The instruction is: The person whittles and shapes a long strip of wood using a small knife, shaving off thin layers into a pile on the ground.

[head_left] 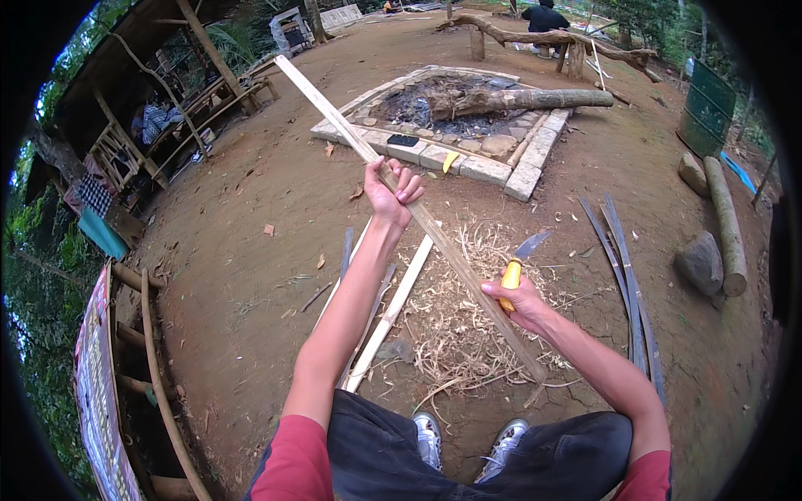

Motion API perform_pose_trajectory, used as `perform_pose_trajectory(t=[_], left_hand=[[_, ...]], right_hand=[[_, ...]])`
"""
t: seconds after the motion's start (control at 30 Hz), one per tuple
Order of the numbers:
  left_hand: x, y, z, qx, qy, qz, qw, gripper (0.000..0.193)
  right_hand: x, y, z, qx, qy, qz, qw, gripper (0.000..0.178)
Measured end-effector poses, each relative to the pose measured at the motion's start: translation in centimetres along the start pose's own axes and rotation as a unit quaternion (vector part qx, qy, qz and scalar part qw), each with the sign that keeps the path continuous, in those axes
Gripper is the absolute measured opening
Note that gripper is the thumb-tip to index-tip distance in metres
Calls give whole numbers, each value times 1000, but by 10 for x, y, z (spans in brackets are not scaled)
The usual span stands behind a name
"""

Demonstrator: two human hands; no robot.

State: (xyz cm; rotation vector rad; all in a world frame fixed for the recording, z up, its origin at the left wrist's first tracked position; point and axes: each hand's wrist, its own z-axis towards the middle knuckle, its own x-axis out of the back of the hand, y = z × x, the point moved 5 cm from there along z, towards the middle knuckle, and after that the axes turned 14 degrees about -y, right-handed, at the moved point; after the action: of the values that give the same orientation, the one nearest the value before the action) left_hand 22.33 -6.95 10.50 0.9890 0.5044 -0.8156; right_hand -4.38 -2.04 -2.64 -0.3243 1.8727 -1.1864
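Observation:
My left hand point(393, 194) is wrapped round a long flat strip of split bamboo or wood point(451, 246), pale at its far end and browner toward me. The strip slants from the upper left down to the ground between my feet and right arm. In my right hand point(528, 305) is a knife point(510, 282) with a yellow handle; its curved grey blade points away to the upper right, apart from the strip. Beneath both, a heap of curly pale shavings point(455, 334) covers the soil. Another pale strip point(393, 313) lies left of the shavings.
A stone-edged fire pit point(476, 167) with a thick log point(522, 102) lies ahead, a dark phone-like object point(403, 140) on its rim. Dark strips point(626, 284) lie at right, near a rock point(700, 263), a log and a green drum point(707, 108). One person point(547, 18) crouches far off.

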Motion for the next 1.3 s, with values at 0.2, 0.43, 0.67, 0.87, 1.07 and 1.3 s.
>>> perform_pose_trajectory(t=[0.2,0.43,0.67,0.87,1.07,1.3], left_hand=[[13,2,-9,107,43,-9,993,48],[30,6,-12,188,18,30,981,48],[70,-27,-39,242,153,126,950,25],[60,-58,-56,281,110,180,936,14],[29,-123,-65,379,77,187,903,34],[21,-200,-97,460,-8,180,869,33]], right_hand=[[-14,-1,0,-8,3,-7,1000,49],[26,3,5,1,38,-11,999,55],[58,-12,-10,-25,87,-82,993,68],[97,-14,-55,-50,149,-172,972,64],[105,-1,-146,12,242,-164,956,62],[114,66,-228,-42,296,-85,951,57]])
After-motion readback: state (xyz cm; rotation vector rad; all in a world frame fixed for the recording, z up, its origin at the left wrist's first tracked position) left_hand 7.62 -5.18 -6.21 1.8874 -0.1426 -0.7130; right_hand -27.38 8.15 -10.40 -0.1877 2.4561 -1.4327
